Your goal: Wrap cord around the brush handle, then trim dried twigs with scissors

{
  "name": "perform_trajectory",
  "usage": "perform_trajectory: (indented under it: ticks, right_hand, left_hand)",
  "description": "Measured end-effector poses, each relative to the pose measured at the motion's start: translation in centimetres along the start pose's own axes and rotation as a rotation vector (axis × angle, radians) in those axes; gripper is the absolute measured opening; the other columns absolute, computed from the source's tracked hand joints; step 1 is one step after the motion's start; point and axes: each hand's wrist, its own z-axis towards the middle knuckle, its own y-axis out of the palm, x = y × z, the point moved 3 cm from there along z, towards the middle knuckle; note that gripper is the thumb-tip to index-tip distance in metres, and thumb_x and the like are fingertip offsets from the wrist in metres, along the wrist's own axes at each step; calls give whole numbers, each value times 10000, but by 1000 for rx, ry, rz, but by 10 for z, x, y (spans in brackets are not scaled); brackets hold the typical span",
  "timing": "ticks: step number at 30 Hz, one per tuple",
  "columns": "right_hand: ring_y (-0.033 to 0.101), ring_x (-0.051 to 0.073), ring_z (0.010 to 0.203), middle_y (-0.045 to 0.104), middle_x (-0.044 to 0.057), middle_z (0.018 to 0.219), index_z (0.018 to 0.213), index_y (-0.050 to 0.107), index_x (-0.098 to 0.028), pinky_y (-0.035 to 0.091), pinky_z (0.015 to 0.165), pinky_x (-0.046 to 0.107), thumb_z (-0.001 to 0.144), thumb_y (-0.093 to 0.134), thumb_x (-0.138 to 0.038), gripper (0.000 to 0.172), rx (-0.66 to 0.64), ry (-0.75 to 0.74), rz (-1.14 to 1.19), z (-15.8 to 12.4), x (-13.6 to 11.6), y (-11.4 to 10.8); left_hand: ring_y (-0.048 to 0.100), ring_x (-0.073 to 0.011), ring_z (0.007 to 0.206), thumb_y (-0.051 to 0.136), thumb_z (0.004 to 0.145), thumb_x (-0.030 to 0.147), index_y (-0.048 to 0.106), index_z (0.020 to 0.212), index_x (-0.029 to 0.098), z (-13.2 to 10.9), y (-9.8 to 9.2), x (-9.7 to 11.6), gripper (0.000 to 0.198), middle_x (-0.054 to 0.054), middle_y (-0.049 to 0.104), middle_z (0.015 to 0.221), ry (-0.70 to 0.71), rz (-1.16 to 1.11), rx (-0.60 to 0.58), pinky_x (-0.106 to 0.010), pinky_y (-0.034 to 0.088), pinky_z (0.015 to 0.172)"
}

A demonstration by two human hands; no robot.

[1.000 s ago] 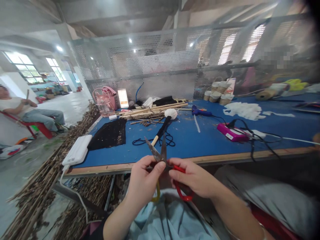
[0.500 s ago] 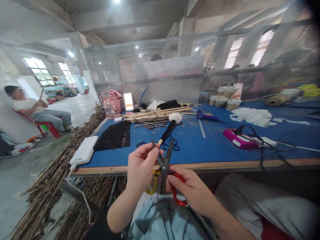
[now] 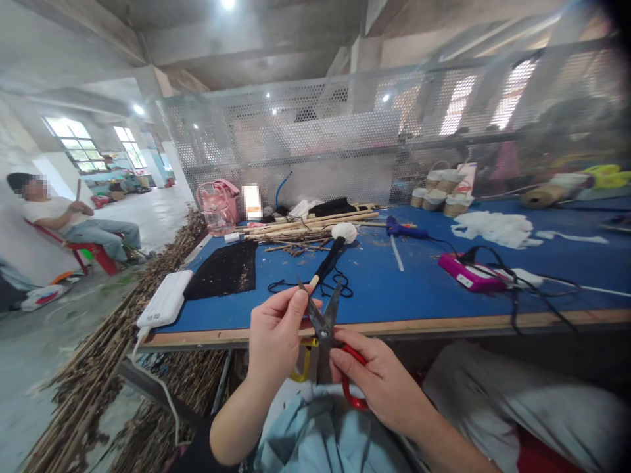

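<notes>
My left hand [image 3: 276, 328] is closed in a pinch around the near end of a thin pale stick, wrapped higher up in black cloth [image 3: 328, 259]. A round white head [image 3: 344, 232] tops this stick, which slants away over the table. In my right hand [image 3: 377, 371] is a pair of scissors [image 3: 324, 326] with red handles, fingers wrapped round them. Their dark blades stand apart and point upward, the left blade close beside my left fingertips and the stick's end. Loose black cord [image 3: 344, 284] lies on the table just beyond the blades.
The blue table [image 3: 394, 295] bears a white power bank [image 3: 165, 299], black cloth [image 3: 221, 269], wooden sticks [image 3: 315, 221], a blue glue gun [image 3: 404, 230], a purple box [image 3: 468, 272] with cables and white material [image 3: 493, 228]. Dry stalks [image 3: 83, 387] lie left; a person [image 3: 73, 213] sits beyond.
Both hands stay almost in place. My left thumb and fingers have shifted slightly left against the stick, and the scissors remain spread.
</notes>
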Motion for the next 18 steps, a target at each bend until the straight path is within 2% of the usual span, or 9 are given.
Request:
perform_trajectory:
  ticks: [4,13,18]
  right_hand:
    - [441,85,485,525,-18,568,681,527,-170,343,485,199,878,419,-353,291,51,-61,-81,-1,1,-3]
    - [450,92,470,476,-37,513,649,481,-187,339,496,208,880,409,-343,288,33,-72,-106,-8,-8,5]
    - [466,103,486,500,-24,520,650,497,-189,346,488,215,871,418,-352,286,47,-81,-84,-6,-8,5]
  left_hand:
    - [625,-137,627,677,671,327,673,966,118,-3,0,0,362,-89,702,791,-18,-23,2,-237,519,587]
    - [596,-109,534,668,680,355,690,829,105,-4,-1,-1,292,-57,681,644,17,-10,72,-199,496,519]
    - [599,-119,532,648,692,410,693,846,107,-4,-1,-2,343,-62,685,663,-14,-1,72,-216,505,509]
